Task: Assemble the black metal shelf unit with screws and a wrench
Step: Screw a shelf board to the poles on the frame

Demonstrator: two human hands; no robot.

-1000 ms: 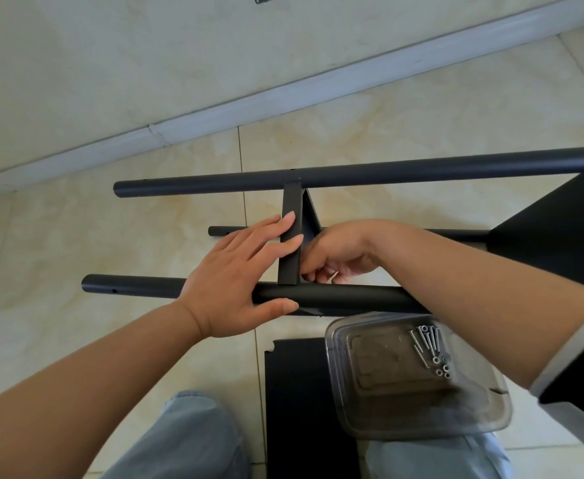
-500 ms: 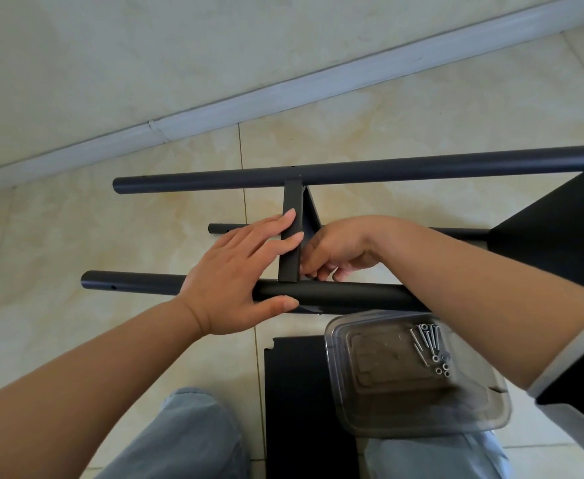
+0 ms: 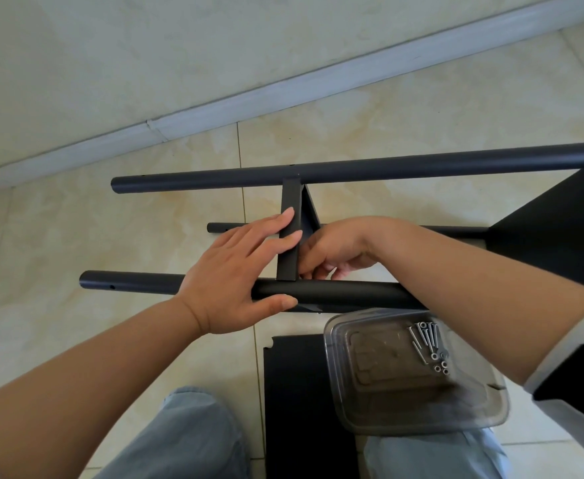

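Observation:
The black shelf frame lies on its side on the floor. A near black tube (image 3: 335,294) and a far black tube (image 3: 387,166) run left to right, joined by an upright black shelf panel (image 3: 289,233) seen edge-on. My left hand (image 3: 238,274) rests over the near tube, straight fingers against the panel's left face and thumb under the tube. My right hand (image 3: 335,252) sits just right of the panel with fingers curled down at the joint; what they pinch is hidden. Screws and nuts (image 3: 430,345) lie in a clear plastic tray (image 3: 387,402).
A third thinner tube (image 3: 221,227) lies behind the hands. Another black shelf panel (image 3: 560,219) stands at the right. A flat black panel (image 3: 294,409) lies on the tiles between my knees, partly under the tray. The wall and skirting run along the back.
Both hands stay at the joint. My right hand's fingers have shifted slightly at the panel's lower corner; the frame has not visibly moved.

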